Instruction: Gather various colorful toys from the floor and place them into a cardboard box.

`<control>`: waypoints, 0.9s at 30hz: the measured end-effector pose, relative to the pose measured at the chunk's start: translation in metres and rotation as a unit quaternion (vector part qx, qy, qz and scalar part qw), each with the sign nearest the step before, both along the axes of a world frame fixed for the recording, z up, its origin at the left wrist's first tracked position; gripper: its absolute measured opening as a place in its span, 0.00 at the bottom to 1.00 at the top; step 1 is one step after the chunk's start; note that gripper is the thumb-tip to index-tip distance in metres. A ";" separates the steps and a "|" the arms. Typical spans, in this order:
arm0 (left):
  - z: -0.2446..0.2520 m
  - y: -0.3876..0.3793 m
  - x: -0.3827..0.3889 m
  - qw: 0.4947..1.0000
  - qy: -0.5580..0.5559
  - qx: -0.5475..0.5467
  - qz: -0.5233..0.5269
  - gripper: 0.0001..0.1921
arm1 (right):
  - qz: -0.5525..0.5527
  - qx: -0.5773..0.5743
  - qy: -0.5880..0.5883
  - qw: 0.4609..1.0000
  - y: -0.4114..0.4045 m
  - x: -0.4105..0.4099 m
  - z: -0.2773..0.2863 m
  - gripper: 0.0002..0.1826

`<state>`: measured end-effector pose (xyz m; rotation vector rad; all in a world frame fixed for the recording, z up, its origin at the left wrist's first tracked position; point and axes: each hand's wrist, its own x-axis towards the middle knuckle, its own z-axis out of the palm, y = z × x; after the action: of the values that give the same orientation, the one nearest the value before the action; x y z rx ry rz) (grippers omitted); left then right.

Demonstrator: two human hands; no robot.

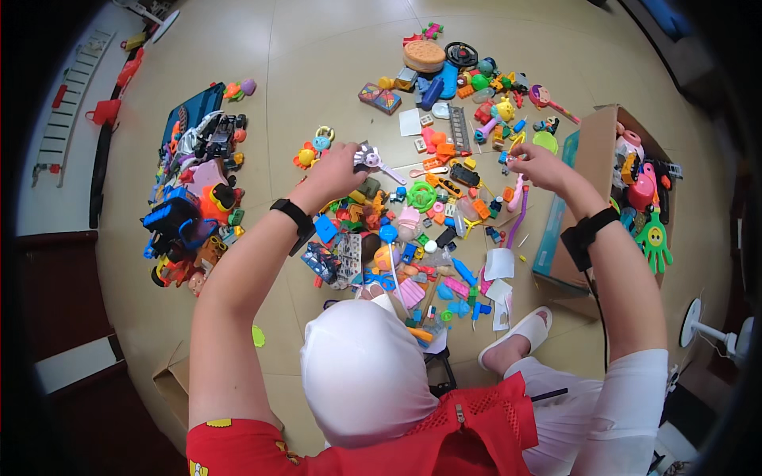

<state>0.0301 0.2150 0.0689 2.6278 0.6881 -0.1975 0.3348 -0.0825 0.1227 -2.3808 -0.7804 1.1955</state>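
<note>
My left hand [338,171] reaches over the left part of a spread of small toys on the floor. Its fingers are closed on a pale purple hand-clapper toy [390,172] with a football pattern at its middle. Just left of that hand lie a yellow and orange flower-shaped toy [306,156] and a light blue ring toy [322,141]. On the right side of the spread is my right hand [540,168], fingertips drawn together beside a yellow loop-shaped piece [517,140]. Whether something small sits between those fingertips is unclear. Below it lies a purple stick [520,220].
A cardboard box [586,172] filled with toys stands at the right. Another toy heap, with a blue and black toy vehicle [172,217], is at the left. A green steering-wheel toy [421,196] lies mid-spread. My slippered foot [518,342] is near its lower edge; a white fan [708,330] stands far right.
</note>
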 end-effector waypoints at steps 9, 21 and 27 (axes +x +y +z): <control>-0.056 0.019 -0.020 0.999 0.006 -0.021 0.030 0.36 | 0.010 -0.049 -0.057 0.997 0.033 -0.024 -0.084 0.45; -0.118 0.026 0.017 0.994 -0.013 0.083 -0.077 0.39 | 0.116 -0.051 -0.209 0.970 0.046 -0.055 -0.142 0.53; -0.128 0.021 0.032 0.999 0.010 0.016 -0.049 0.30 | 0.130 -0.041 -0.225 0.965 0.058 -0.076 -0.157 0.50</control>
<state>0.0623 0.2357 -0.0591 2.6969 0.5733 -0.2426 0.2591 -0.0246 -0.0347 -2.7245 -1.2389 0.7854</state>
